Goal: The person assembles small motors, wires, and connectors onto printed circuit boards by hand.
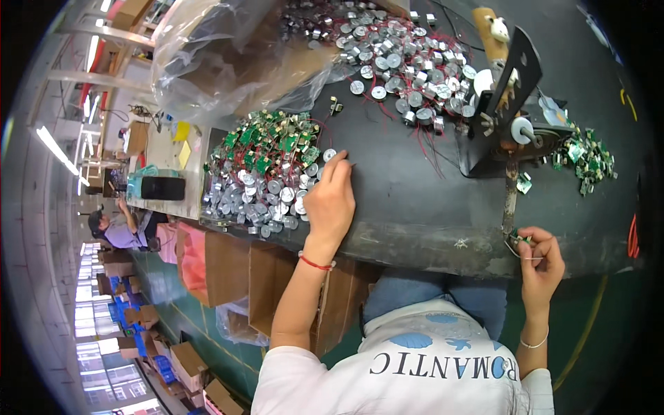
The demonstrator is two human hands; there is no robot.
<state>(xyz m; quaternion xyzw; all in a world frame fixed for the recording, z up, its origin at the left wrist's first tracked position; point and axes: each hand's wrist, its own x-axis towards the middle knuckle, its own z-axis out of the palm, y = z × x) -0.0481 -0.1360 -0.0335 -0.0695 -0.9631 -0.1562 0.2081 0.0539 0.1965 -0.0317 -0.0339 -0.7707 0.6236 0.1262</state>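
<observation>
At the right edge of the pile on the left, my left hand [332, 204] is closed, its fingertips against a small round silver motor [330, 155]. This pile mixes green circuit boards [266, 142] with silver motors [270, 197] on red wires. By the table's front edge, my right hand [543, 259] pinches a small green circuit board [523, 240]. A thin silvery wire [519, 254] also runs through its fingers. The board is close to the lower end of a narrow metal bar [510, 197], which comes down from a black bracket stand [517, 69].
More silver motors with red wires [415, 76] lie heaped at the back, beside a plastic-lined carton [277, 83]. Loose green boards [584, 155] lie right of the stand. Red wire [633, 238] rests at the far right. Cardboard boxes [235, 277] stand below. Another person [121, 232] sits far left.
</observation>
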